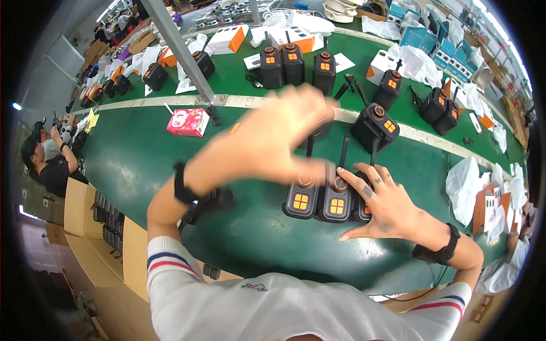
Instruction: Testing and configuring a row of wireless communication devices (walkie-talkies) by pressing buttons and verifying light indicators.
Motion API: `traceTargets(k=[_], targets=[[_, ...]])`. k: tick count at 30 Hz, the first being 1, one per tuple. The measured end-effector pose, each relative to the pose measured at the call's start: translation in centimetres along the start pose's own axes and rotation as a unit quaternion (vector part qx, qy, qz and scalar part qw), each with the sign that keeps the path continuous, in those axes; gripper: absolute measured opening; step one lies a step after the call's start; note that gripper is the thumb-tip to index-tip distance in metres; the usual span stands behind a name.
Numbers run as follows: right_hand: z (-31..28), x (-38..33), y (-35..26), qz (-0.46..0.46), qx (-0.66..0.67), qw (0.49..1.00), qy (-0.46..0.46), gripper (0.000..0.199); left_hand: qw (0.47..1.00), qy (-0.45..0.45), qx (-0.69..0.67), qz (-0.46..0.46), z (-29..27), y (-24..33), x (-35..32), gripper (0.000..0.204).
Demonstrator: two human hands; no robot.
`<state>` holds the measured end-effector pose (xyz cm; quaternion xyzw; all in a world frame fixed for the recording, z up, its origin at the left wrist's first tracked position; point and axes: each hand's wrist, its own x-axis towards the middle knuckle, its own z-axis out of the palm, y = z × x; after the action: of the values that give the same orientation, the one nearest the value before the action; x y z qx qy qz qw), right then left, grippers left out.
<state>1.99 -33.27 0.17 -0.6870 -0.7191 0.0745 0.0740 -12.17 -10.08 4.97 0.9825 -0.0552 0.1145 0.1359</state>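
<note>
Right hand [382,206]: flat and open, palm down, fingers spread. It rests on the rightmost of three black handheld radios [324,199] with orange button pads, which lie side by side and touching on the green bench [142,159], near its near edge. Index fingertip sits by the orange knob of the middle unit; thumb points back toward the person. Nothing clamped, just a hand laid on top. Black wrist strap [441,250] on that forearm, which comes in from the lower right.

Left hand [273,136]: motion-blurred, raised above the bench over the far ends of the same three radios. Fingers look extended and loosely together, palm turned down and right. Seems to hold nothing, but the blur makes that uncertain. Black band [182,184] on the left wrist; elbow bent, forearm rising from the lower left. A dark object [213,200] shows just under the wrist; can't tell what it is.

The three radios' antennas point toward the far edge. Just beyond them a fourth radio [375,126] lies tilted, near the pale strip [239,101] running along the bench's middle. A pink box [188,121] sits left of centre just this side of that strip. More radios and white-and-orange cartons [227,38] crowd the far side. White plastic bags [465,187] are by the right edge.
</note>
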Motion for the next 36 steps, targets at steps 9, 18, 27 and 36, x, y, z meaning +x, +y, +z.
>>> traceTargets(k=[9, 18, 27, 36], targets=[[1.8, 1.9, -2.9, 0.03, -0.005, 0.996, 0.088, 0.093, 0.996, -0.027, 0.045, -0.073, 7.5, 4.5, -6.2, 0.108], [1.0, 1.2, -5.7, 0.037, -0.015, 0.998, 0.042, 0.099, 0.999, 0.031, 0.007, -0.028, 6.8, 4.4, -8.6, 0.101], [-6.7, -0.4, -0.5, 0.228, 0.166, 0.95, 0.135, 0.081, 0.971, 0.221, 0.011, -0.087, 0.8, 1.6, -12.1, 0.078], [-8.9, 2.0, 21.1, 0.204, 0.059, 0.961, 0.176, 0.069, 0.943, 0.173, 0.247, -0.143, -5.4, -14.0, -5.2, 0.081]])
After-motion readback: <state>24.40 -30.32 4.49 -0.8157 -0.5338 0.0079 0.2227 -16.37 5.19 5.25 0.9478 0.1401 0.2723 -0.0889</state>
